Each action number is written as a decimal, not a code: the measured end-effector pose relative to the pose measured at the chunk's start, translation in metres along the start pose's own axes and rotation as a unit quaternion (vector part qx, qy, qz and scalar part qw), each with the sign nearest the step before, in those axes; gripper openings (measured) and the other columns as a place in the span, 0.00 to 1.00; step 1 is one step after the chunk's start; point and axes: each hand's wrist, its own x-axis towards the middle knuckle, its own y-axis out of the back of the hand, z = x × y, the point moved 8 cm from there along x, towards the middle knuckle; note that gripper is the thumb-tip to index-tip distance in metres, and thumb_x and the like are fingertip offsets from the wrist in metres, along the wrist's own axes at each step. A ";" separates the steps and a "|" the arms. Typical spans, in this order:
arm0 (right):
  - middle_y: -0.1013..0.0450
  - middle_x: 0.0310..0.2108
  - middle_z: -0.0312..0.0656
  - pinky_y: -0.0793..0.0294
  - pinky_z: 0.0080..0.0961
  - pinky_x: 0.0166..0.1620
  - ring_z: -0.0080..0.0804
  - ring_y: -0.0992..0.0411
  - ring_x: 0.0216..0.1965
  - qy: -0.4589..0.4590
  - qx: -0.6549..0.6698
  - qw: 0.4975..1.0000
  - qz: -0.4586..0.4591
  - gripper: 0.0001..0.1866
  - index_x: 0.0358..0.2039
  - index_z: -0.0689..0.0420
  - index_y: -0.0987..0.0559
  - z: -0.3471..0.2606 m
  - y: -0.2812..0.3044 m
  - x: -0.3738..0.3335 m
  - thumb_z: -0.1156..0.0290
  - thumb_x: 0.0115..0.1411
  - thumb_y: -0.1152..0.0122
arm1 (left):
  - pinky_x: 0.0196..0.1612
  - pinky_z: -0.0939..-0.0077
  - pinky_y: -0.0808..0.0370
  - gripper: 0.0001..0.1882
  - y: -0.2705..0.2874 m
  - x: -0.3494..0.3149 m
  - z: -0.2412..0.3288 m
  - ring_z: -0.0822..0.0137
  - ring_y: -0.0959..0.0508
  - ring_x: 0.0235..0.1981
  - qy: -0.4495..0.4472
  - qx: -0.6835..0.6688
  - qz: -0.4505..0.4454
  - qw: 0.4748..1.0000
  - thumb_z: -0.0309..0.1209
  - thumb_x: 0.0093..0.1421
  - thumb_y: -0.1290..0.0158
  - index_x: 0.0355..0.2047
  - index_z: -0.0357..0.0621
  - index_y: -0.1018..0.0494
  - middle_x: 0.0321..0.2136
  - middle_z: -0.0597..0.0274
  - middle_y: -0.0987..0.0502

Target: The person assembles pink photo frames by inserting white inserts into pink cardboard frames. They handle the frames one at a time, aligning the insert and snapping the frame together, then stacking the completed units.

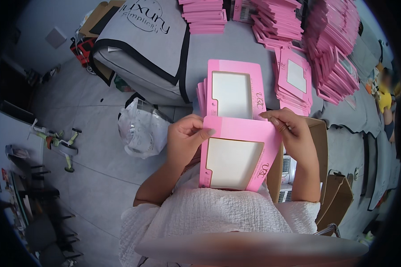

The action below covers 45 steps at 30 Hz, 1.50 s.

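Close to my body is a flat pink window box (234, 162), with a pale panel in its cut-out and dark lettering on the right side. My left hand (186, 137) pinches its upper left corner, thumb on the front. At the upper right corner, the fingers of my right hand (292, 129) are pinched together along the edge. Just beyond it a similar pink box (231, 89) rests on a small pile on the grey sofa, its lower edge overlapped by the held one. My right fingertips lie near that box's corner too.
Stacks of pink boxes (278, 20) cover the sofa (249, 44) ahead and right. An open cardboard carton (318, 133) holding white packages stands by my right arm. Left are a white plastic bag (140, 129) and a small green bike (60, 144). Someone in yellow (384, 100) is far right.
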 end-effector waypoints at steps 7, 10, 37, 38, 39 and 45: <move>0.30 0.35 0.38 0.32 0.22 0.44 0.27 0.32 0.39 0.019 0.241 0.970 -0.020 0.15 0.48 0.65 0.29 -0.018 -0.003 0.007 0.78 0.59 0.49 | 0.38 0.82 0.25 0.07 0.002 -0.011 0.011 0.73 0.24 0.36 0.020 0.031 0.005 0.999 0.18 0.56 0.45 0.35 0.29 0.25 0.42 0.54 0.25; 0.30 0.40 0.42 0.33 0.26 0.49 0.29 0.32 0.43 0.037 0.391 0.917 0.070 0.20 0.46 0.65 0.31 0.030 0.002 -0.010 0.65 0.60 0.43 | 0.40 0.81 0.25 0.07 0.009 -0.015 0.009 0.71 0.23 0.38 -0.020 -0.002 0.021 1.000 0.19 0.56 0.46 0.35 0.28 0.25 0.44 0.52 0.26; 0.26 0.32 0.55 0.29 0.35 0.40 0.50 0.26 0.36 0.074 -0.153 0.950 -0.260 0.09 0.35 0.65 0.23 -0.056 -0.048 0.039 0.81 0.53 0.49 | 0.37 0.82 0.25 0.39 -0.016 -0.003 0.029 0.71 0.24 0.35 -0.001 0.081 -0.053 0.995 0.15 0.48 0.41 0.60 0.36 0.45 0.33 0.59 0.31; 0.26 0.32 0.55 0.29 0.35 0.40 0.50 0.26 0.36 0.070 -0.135 0.955 -0.253 0.09 0.35 0.65 0.23 -0.059 -0.050 0.040 0.81 0.53 0.48 | 0.36 0.83 0.25 0.40 -0.018 -0.002 0.030 0.72 0.24 0.34 -0.009 0.095 -0.060 0.994 0.16 0.47 0.39 0.60 0.37 0.44 0.33 0.59 0.31; 0.26 0.32 0.55 0.29 0.35 0.40 0.50 0.26 0.36 0.066 -0.117 0.960 -0.246 0.09 0.35 0.66 0.23 -0.062 -0.052 0.041 0.81 0.54 0.48 | 0.35 0.81 0.25 0.38 -0.020 -0.002 0.039 0.72 0.25 0.33 -0.035 0.186 -0.074 0.979 0.19 0.47 0.38 0.58 0.38 0.40 0.33 0.59 0.31; 0.29 0.27 0.48 0.31 0.27 0.35 0.35 0.31 0.28 -0.097 -0.088 0.957 -0.261 0.12 0.42 0.63 0.26 -0.048 -0.059 0.039 0.82 0.56 0.48 | 0.30 0.74 0.28 0.32 -0.041 -0.011 0.063 0.67 0.28 0.28 -0.180 0.406 -0.142 0.885 0.35 0.46 0.35 0.52 0.40 0.31 0.35 0.58 0.34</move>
